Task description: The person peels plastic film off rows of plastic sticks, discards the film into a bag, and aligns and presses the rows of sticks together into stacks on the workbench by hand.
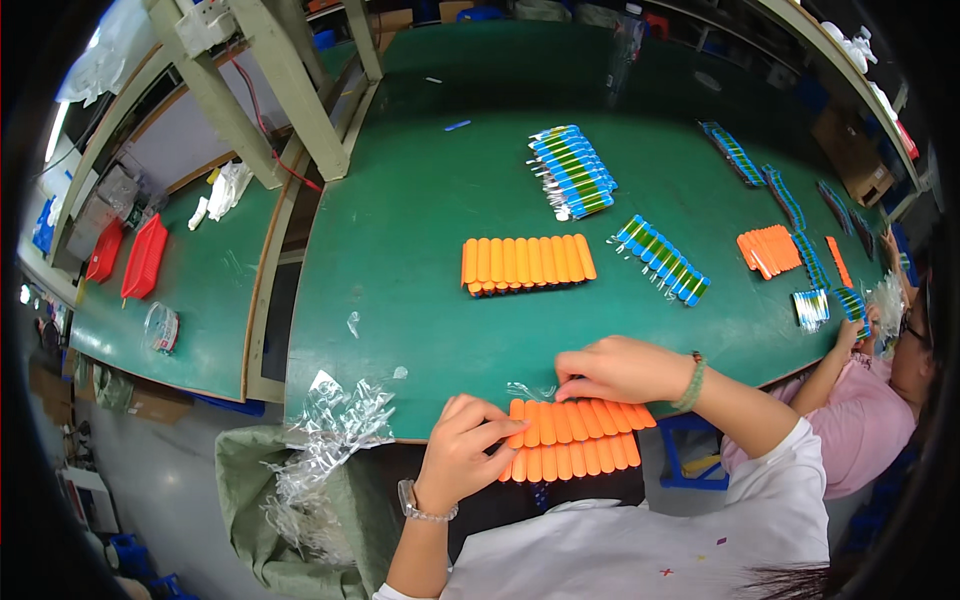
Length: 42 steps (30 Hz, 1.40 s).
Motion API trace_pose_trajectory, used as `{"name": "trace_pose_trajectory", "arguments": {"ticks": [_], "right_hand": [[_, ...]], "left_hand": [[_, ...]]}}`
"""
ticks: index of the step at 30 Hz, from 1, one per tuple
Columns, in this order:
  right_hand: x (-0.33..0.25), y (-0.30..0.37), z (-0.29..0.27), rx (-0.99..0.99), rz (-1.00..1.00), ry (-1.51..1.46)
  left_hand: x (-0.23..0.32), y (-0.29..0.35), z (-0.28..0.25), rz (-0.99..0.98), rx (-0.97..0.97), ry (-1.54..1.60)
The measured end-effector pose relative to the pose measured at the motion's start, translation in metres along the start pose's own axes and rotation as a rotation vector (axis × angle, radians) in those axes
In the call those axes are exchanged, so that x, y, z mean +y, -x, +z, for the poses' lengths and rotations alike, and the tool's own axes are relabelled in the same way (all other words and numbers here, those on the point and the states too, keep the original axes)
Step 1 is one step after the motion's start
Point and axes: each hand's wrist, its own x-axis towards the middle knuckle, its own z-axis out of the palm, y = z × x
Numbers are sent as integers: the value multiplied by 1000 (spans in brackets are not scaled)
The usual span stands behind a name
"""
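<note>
Two rows of orange round-ended pieces (pixel 575 461) lie one partly over the other at the table's near edge. My left hand (pixel 468 447) is closed on their left end, thumb and fingers pressed together. At the far edge of the upper row, my right hand (pixel 622 368) makes a pinch; what is between its fingertips is too small to tell. A clear plastic scrap (pixel 530 391) lies beside those fingertips. Farther off on the table sits a block of lighter orange round-ended pieces (pixel 528 261).
Blue-and-green strips lie in a stack (pixel 572 172) and a single row (pixel 662 260) on the green table (pixel 400 230). A green sack (pixel 245 490) with clear plastic stands at the near left. At right, a person in pink (pixel 800 420) handles similar strips. Red trays (pixel 146 256) sit left.
</note>
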Motion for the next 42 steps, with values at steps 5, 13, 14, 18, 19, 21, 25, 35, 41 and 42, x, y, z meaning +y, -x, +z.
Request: {"name": "trace_pose_trajectory", "arguments": {"ticks": [5,13,14,18,19,21,25,35,41,42], "right_hand": [[-11,-47,14,-25,-114,-6],[-6,-54,11,-55,-183,-67],[-3,-48,11,-64,-155,-71],[-3,-14,-3,-127,-24,-22],[-3,-5,-6,-126,-20,-23],[0,14,-11,-103,84,-68],[14,46,-12,-16,95,-43],[22,84,-14,50,252,-4],[27,88,-9,126,216,-66],[26,85,-8,119,247,-85]], "left_hand": [[3,-1,-1,-34,-11,39],[6,-4,-1,-44,26,44],[6,-4,-1,-43,27,46],[9,-6,-2,-62,46,31],[9,-6,-2,-74,60,25],[9,-6,-2,-76,61,29],[6,-7,0,-81,14,32],[7,-13,3,-57,-79,-49],[10,-15,0,-75,-118,-55],[11,-15,-1,-75,-125,-61]]}}
